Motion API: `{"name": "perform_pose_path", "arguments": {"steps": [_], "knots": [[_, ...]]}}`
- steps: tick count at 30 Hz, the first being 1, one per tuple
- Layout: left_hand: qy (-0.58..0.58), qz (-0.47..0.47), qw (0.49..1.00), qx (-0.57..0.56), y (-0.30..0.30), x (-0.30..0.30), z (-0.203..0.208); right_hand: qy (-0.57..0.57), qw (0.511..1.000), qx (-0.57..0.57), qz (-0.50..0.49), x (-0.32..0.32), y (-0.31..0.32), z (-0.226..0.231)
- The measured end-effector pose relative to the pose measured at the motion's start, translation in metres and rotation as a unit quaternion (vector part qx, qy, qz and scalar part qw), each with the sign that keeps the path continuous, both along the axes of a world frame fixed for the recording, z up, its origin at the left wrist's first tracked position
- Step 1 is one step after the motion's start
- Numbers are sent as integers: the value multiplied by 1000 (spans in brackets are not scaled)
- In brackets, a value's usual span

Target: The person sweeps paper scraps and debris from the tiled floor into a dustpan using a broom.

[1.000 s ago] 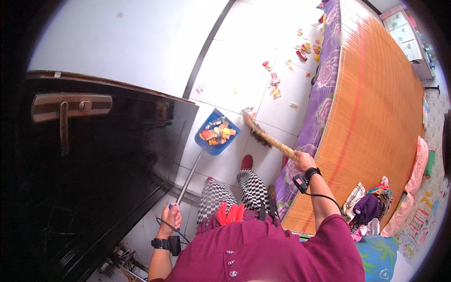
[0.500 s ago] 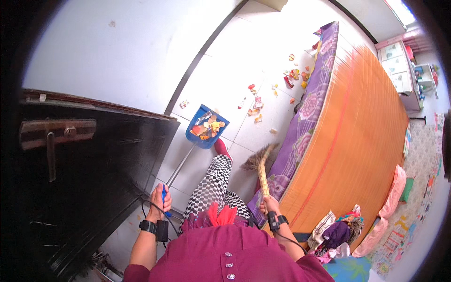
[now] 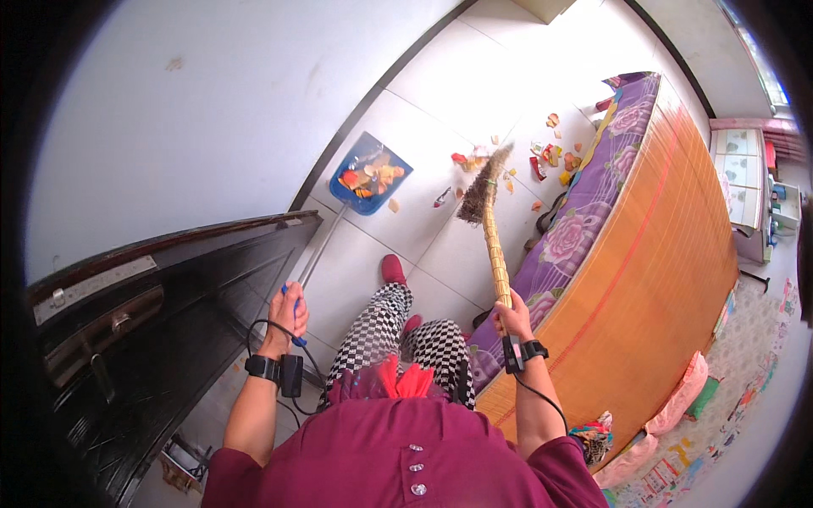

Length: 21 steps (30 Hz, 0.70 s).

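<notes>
On the left, we are holding a square blue plastic dustpan (image 3: 367,206) near the dark baseboard (image 3: 373,96), our left hand (image 3: 294,313) wrapping around the blue grip of its slim metal handle (image 3: 324,244). On the right, our right hand (image 3: 513,317) is gripping a straw broom (image 3: 494,245), its head leaning toward the far side; we cannot tell whether it is touching the floor. Bare tiles are lying between the tools, beyond our red shoes (image 3: 392,269). A bed with an orange woven mat (image 3: 635,262) is bounding the right, a glossy black door (image 3: 195,330) the near left. The broom's handle is showing ribbed, pale straw, its bristles dark and frayed. Curled orange and yellow scraps (image 3: 373,176) are lying in the pan; more torn red and yellow litter (image 3: 553,155) is dotting the white tiled floor (image 3: 449,254) farther right, beside the bed's purple floral sheet (image 3: 566,241). A white wall (image 3: 212,127) is rising at the far left.
</notes>
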<state>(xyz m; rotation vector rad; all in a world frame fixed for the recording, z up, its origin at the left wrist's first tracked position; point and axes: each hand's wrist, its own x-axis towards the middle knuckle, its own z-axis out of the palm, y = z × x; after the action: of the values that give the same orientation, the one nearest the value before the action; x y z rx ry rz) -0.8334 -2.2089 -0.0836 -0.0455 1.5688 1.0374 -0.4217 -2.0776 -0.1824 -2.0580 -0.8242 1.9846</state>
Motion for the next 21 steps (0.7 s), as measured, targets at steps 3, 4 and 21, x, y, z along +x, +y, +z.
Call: {"name": "perform_pose_path", "arguments": {"steps": [3,4,21], "knots": [[4,48,999,1,16,14,-4,-18,994,43,104,13,15,25],[12,73,997,-21,15,20,-10,-30,989,40,142,20,14,29],[19,256,965,48,109,239,40,-132,800,190,554,144,231,-64]]}}
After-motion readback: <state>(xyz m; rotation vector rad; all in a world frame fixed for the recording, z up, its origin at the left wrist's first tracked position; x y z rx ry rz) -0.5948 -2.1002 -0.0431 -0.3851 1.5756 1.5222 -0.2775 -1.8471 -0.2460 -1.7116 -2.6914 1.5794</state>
